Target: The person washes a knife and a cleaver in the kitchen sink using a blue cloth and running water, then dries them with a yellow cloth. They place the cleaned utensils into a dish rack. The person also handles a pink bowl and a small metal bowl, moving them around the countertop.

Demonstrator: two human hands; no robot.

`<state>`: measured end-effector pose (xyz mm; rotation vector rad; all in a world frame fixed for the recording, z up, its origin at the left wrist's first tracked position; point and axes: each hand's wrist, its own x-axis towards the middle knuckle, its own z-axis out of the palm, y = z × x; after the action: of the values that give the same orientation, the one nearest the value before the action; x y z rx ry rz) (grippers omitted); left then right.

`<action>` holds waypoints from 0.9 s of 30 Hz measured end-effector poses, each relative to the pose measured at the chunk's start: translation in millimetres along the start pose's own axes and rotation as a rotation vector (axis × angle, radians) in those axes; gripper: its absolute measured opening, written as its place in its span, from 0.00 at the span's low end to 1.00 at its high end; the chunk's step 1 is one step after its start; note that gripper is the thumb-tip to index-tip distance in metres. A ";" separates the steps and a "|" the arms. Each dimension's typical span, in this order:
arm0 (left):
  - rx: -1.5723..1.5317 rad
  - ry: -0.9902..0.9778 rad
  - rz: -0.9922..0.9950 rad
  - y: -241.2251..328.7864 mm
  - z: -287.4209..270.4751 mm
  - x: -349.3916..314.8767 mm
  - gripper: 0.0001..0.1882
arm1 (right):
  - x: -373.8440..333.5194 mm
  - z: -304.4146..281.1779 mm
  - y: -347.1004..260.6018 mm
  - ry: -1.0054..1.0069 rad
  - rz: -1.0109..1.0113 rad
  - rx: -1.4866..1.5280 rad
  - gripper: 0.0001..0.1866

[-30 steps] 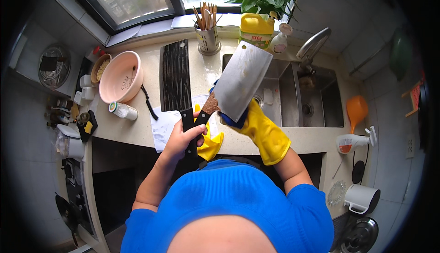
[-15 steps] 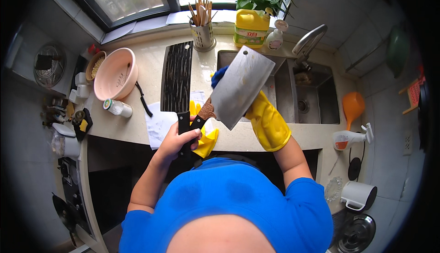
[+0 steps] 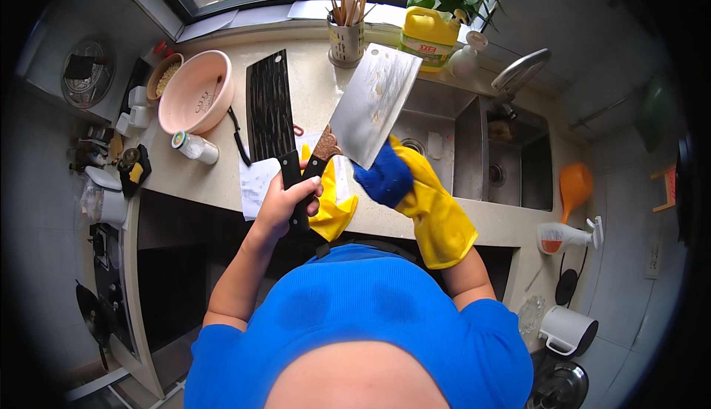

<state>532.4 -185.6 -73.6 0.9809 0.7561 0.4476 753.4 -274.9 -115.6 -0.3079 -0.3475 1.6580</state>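
My bare left hand [image 3: 280,203] is closed around the black handles of two cleavers, blades pointing up. One cleaver [image 3: 269,109] has a dark, streaked blade; the other cleaver [image 3: 378,94] has a broad silver blade with wet-looking marks and a copper-coloured collar. My right hand [image 3: 437,213] wears a yellow rubber glove and is closed on a bunched blue cloth [image 3: 385,178]. The cloth is at the silver blade's lower right corner; its fingertips are hidden. Behind my left hand, a loose yellow rubber glove [image 3: 335,216] lies at the counter's front edge, beside a white sheet [image 3: 259,187].
A double steel sink [image 3: 468,146] with a tap [image 3: 522,68] lies to the right. Behind stand a chopstick holder [image 3: 346,42] and yellow jug [image 3: 429,35]. Leftward are a pink basin [image 3: 194,94], a jar [image 3: 196,148] and a black-handled tool [image 3: 238,136]. A spray bottle [image 3: 566,237] is far right.
My right hand has come out from behind the silver blade, moving toward me, so the blue cloth now shows at the blade's lower corner. Both cleavers have shifted slightly left; the view has shifted too.
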 end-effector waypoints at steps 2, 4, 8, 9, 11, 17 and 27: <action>-0.018 0.029 0.000 -4.9 -8.7 -3.2 0.23 | -26.5 -5.3 -18.5 0.009 -0.019 0.409 0.17; 0.045 0.100 0.064 -5.8 -12.0 -5.1 0.24 | -69.4 0.6 -35.6 0.458 -0.245 -0.186 0.18; -0.059 0.054 0.046 -3.8 -4.2 -3.6 0.27 | -142.8 -93.3 -8.9 0.895 -0.156 -1.637 0.27; -0.053 0.057 0.057 -6.8 -6.3 -2.7 0.27 | -150.8 -88.2 2.6 0.763 -0.228 -2.104 0.29; -0.010 0.067 0.099 -12.4 -3.6 0.0 0.27 | -155.1 -89.3 16.5 0.709 0.022 -2.335 0.23; 0.169 0.088 0.176 -27.2 29.5 11.3 0.26 | -84.7 -26.5 22.7 0.608 -0.394 -1.224 0.15; 0.295 -0.027 0.265 -62.2 60.8 -14.4 0.28 | -4.6 -15.8 52.0 0.297 -0.470 -0.768 0.18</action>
<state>568.7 -260.8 -101.8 1.3698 0.6817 0.5606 712.8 -284.1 -150.9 -0.9543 -0.7606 0.9438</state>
